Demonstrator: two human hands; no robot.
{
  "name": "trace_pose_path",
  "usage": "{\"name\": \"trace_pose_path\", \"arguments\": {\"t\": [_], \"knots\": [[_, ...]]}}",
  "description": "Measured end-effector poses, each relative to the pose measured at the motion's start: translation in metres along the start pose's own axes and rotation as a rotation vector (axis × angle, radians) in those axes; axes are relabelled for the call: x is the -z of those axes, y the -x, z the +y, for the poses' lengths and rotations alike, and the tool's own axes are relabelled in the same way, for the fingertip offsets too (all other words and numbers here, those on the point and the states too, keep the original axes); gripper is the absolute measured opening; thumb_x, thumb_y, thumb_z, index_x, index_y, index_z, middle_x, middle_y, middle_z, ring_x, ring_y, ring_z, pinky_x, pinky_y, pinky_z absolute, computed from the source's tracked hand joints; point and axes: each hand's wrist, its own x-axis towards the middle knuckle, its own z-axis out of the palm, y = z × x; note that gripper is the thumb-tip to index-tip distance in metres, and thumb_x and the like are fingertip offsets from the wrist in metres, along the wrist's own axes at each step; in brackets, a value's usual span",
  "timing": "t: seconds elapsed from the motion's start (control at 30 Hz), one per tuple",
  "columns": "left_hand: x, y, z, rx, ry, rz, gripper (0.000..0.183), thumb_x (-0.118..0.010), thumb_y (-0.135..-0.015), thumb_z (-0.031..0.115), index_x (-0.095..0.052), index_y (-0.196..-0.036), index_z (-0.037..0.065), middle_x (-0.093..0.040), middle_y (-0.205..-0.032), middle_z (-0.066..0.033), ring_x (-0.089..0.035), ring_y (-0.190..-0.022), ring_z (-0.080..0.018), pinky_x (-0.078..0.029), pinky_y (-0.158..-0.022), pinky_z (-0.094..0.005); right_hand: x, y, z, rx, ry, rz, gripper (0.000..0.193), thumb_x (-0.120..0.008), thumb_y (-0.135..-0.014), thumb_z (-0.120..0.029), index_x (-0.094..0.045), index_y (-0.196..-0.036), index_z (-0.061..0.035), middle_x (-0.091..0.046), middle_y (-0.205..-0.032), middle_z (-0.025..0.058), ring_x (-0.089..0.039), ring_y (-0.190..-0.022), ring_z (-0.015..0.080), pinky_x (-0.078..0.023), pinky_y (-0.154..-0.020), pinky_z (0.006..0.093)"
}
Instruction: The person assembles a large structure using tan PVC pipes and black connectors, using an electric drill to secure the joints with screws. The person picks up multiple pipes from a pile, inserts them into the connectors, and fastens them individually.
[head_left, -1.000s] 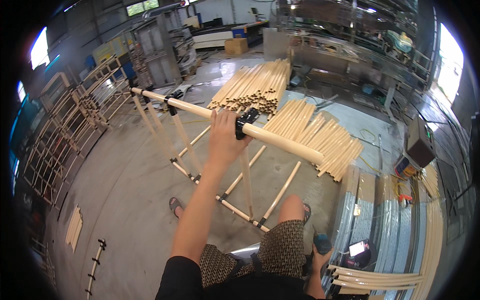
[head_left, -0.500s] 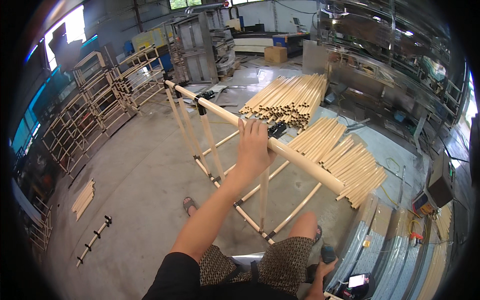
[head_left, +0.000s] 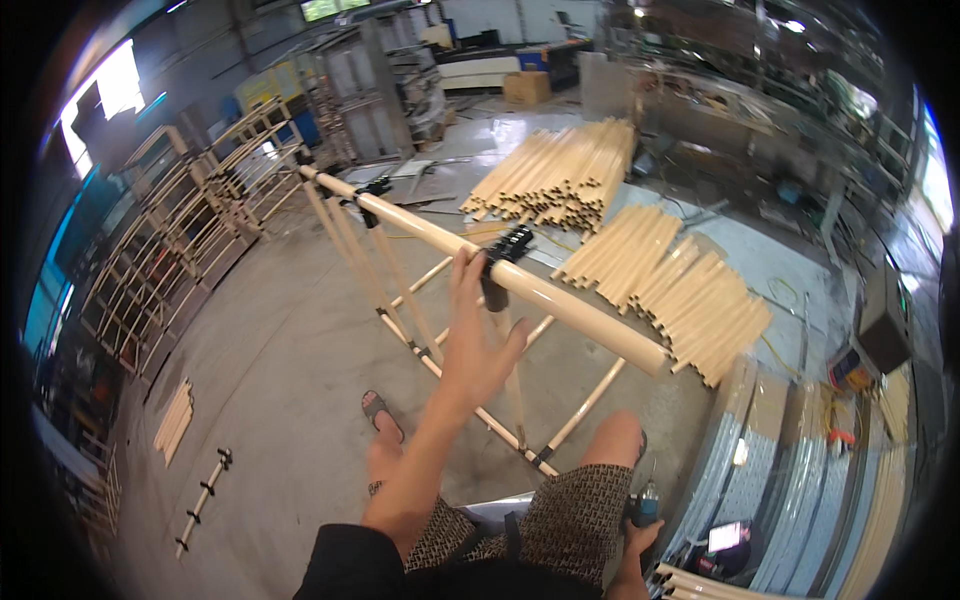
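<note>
A long beige tube (head_left: 585,312) runs from far left to near right as the top rail of a frame. Black connectors join it to upright tubes. My left hand (head_left: 472,345) is beside one black connector (head_left: 498,272), fingers spread and thumb apart. Its fingertips are at the underside of the rail; whether they touch it I cannot tell. Low on the right, my right hand (head_left: 640,538) is closed round a cordless drill (head_left: 647,504) whose bit points up.
Large stacks of beige tubes (head_left: 545,175) and shorter ones (head_left: 690,290) lie on sheeting ahead and right. Wrapped blue-grey profiles (head_left: 790,490) and a lit phone (head_left: 728,537) are near right. Finished-looking tube frames (head_left: 180,225) stand left; a connector-fitted tube (head_left: 203,500) lies on the floor.
My left hand has let go of the rail, slid down beside the connector and spread its fingers. The drill in my right hand has tilted so its bit shows. The view has shifted slightly.
</note>
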Motion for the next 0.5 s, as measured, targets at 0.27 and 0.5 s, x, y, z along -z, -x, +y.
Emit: {"name": "trace_pose_path", "arguments": {"t": [0.27,0.5], "knots": [[-0.045,0.057,0.056,0.662,1.483,-0.282,0.044,-0.051,-0.103,0.022,-0.04,-0.14,0.0,-0.049,-0.14,-0.0184,-0.05,-0.13,-0.032,-0.041,-0.108,-0.0429,0.001,0.022,-0.003,-0.07,0.285,-0.233,0.087,-0.086,-0.068,-0.036,-0.036,-0.129,0.0,-0.067,-0.106,0.0259,-0.066,-0.099,0.0444,-0.053,-0.086,0.0493],[-0.058,0.015,0.095,0.677,1.568,-0.083,0.025,-0.053,-0.102,0.018,-0.049,-0.116,-0.002,-0.062,-0.115,-0.02,-0.065,-0.109,-0.0281,-0.052,-0.095,-0.0395,0.003,0.02,-0.004,-0.067,0.338,-0.291,0.084,-0.084,-0.07,-0.045,-0.039,-0.125,0.0008,-0.066,-0.108,0.0258,-0.066,-0.101,0.0438,-0.053,-0.086,0.0501]]}}
